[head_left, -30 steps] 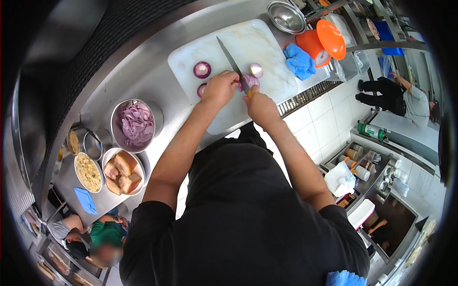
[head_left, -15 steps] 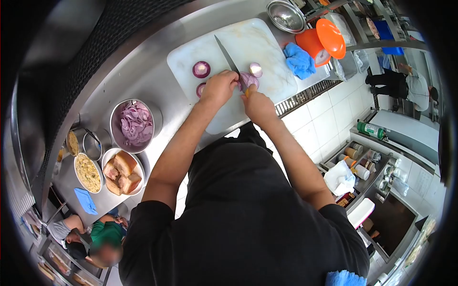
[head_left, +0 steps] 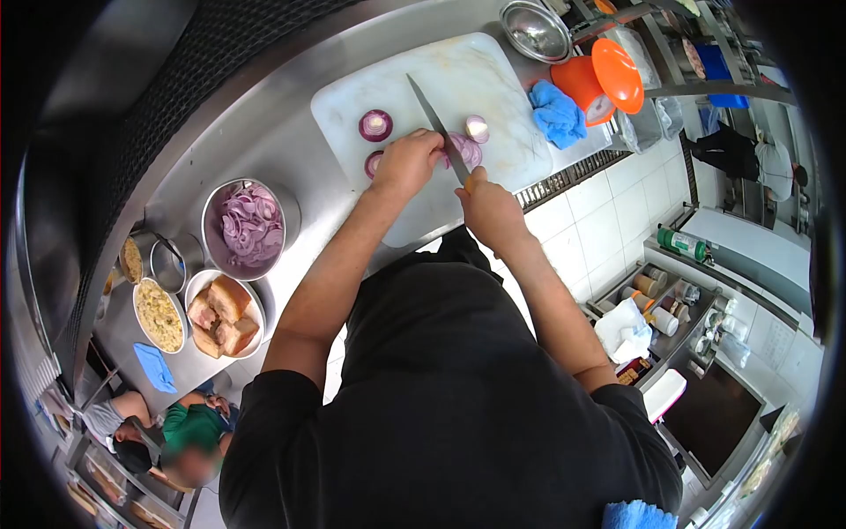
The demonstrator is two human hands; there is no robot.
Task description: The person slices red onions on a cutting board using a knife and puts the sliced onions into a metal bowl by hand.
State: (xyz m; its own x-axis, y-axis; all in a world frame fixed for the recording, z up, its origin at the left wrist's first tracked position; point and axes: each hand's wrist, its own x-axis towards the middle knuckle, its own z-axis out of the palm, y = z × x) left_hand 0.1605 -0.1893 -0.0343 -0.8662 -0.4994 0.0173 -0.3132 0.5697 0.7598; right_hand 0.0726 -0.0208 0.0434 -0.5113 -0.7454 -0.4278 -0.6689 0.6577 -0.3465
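Gripping long steel-bladed knife (head_left: 432,119) in right hand (head_left: 493,213). Bunching left hand (head_left: 409,162) across knife from thin purple-white onion slices (head_left: 467,152); cannot tell whether pinching any.

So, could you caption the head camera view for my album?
Right fingers grip a long steel-bladed knife beside sliced purple onion on a white rectangular cutting board.

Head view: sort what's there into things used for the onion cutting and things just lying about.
Part of the job:
knife, in the right hand
cutting board
cut onions on it
probably the pot of onion slices

Seemingly just lying about:
blue cloth beside the board
orange container
metal bowl
dish of what looks like meat
dish of yellowish food
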